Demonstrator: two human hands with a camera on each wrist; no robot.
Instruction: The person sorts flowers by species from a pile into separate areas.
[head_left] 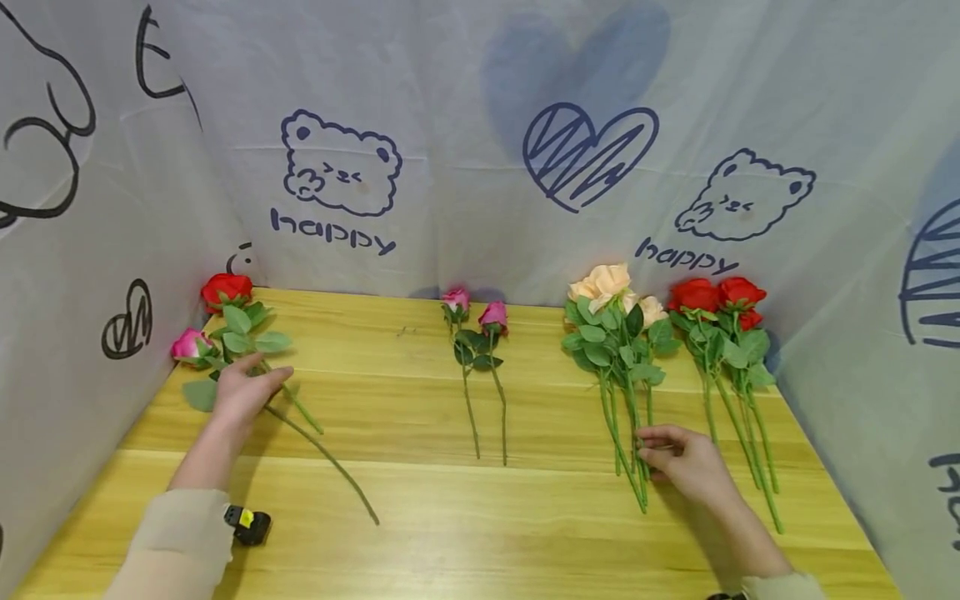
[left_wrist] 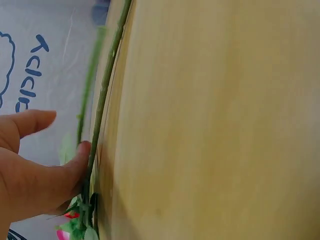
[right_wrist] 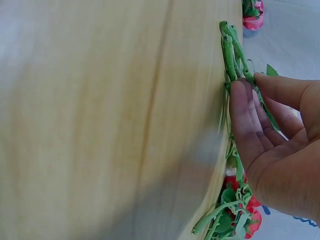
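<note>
At the left, my left hand [head_left: 243, 390] lies over the stems of a red rose [head_left: 227, 290] and a pink-and-white rose [head_left: 192, 346]. In the left wrist view, its thumb and finger are spread apart beside a dark green stem [left_wrist: 101, 100] and a blurred lighter stem [left_wrist: 90, 82]. My right hand [head_left: 686, 467] pinches a green stem [right_wrist: 242, 55] near the lower end of the peach roses [head_left: 603, 287], between thumb and fingertips. The peach bunch lies on the table, its blooms towards the back cloth.
Two pink roses [head_left: 493, 318] lie at the middle of the wooden table [head_left: 442, 533]. Several red roses [head_left: 694, 297] lie right of the peach ones. A white printed cloth [head_left: 450, 167] stands behind and along both sides. A black device [head_left: 251, 527] sits at the left cuff.
</note>
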